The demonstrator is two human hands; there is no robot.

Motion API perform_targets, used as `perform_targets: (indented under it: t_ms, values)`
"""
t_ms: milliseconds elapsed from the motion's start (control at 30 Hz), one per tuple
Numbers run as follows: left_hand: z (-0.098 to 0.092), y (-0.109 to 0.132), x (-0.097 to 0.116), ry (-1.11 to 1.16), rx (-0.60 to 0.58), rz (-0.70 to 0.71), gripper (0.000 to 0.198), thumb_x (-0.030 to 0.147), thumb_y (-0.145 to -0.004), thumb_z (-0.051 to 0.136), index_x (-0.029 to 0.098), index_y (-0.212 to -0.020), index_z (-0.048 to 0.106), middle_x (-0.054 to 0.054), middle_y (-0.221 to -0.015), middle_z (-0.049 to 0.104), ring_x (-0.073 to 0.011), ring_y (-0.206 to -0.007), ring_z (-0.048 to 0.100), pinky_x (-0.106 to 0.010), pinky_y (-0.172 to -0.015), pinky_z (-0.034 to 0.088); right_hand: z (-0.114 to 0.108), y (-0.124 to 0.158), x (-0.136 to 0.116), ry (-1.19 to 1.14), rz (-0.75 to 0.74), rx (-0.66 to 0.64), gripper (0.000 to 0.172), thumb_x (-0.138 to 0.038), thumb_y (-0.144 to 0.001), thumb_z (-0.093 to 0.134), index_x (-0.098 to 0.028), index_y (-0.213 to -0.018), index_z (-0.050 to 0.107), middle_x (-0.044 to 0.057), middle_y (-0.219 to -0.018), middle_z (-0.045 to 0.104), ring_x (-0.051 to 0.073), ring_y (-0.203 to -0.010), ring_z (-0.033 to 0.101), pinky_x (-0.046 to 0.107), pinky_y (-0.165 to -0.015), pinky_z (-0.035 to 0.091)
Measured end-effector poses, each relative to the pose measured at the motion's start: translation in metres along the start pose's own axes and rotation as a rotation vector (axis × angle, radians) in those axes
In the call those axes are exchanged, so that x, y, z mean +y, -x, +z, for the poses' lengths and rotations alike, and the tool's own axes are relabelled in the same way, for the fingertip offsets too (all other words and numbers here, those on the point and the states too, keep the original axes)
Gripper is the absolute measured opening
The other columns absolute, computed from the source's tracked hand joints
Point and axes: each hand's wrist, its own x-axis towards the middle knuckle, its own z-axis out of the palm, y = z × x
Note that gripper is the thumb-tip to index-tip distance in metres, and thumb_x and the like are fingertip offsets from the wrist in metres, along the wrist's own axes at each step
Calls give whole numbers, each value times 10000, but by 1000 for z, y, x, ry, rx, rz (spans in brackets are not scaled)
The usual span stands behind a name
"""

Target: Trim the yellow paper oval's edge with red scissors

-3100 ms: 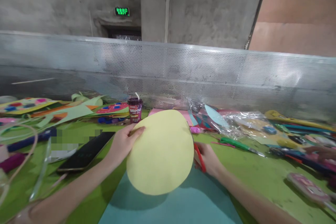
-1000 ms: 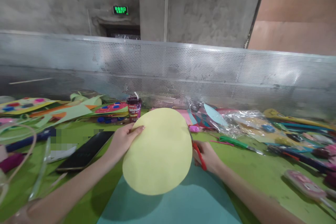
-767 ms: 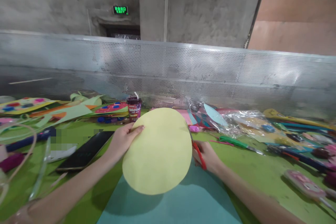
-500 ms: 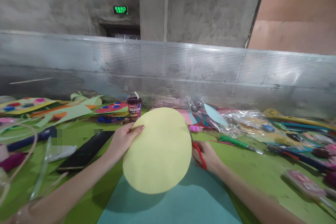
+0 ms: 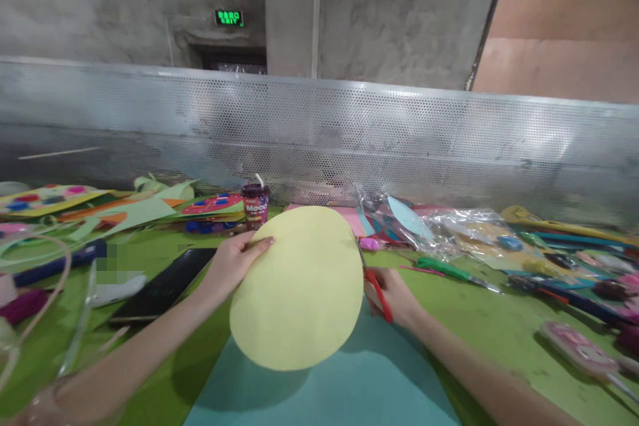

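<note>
A round yellow paper disc (image 5: 298, 286) is held up over a teal sheet (image 5: 349, 386) on the green table. My left hand (image 5: 230, 267) pinches the disc's upper left edge, thumb behind and fingers on the front. My right hand (image 5: 392, 296) is closed on red-handled scissors (image 5: 375, 291), whose blades meet the disc's right edge; most of this hand's fingers are hidden behind the paper.
A black phone (image 5: 164, 285) lies left of my left arm. A dark drink cup (image 5: 255, 206) stands behind the disc. Coloured paper cutouts (image 5: 124, 210) spread at the back left. Plastic bags and pens (image 5: 479, 239) and green scissors (image 5: 449, 273) crowd the right. A perforated metal barrier (image 5: 349, 140) closes the far edge.
The yellow disc has turned slightly and its lower edge has drifted left. My right hand with the scissors stays at the disc's right edge.
</note>
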Motion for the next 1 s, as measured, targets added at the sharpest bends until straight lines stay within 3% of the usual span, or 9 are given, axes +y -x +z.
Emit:
perform_targets:
  t_ms: [333, 1000]
  values:
    - [-1, -2, -2, -48, 25, 30, 385, 458, -650, 548, 168, -879, 655, -49, -812, 696, -228, -685, 623, -263, -535, 453, 2, 0, -1, 39, -9, 8, 160, -241, -682, 390, -156, -550, 421, -32, -411, 485, 94, -367, 467, 181, -369, 343]
    - [0, -2, -1, -22, -75, -7, 395, 468, -635, 568, 167, -873, 660, -32, -722, 688, -199, -589, 604, -245, -475, 426, -1, 0, 0, -46, -12, -18, 132, -223, -670, 402, -168, -552, 383, -45, -419, 458, 93, -368, 476, 187, -370, 378]
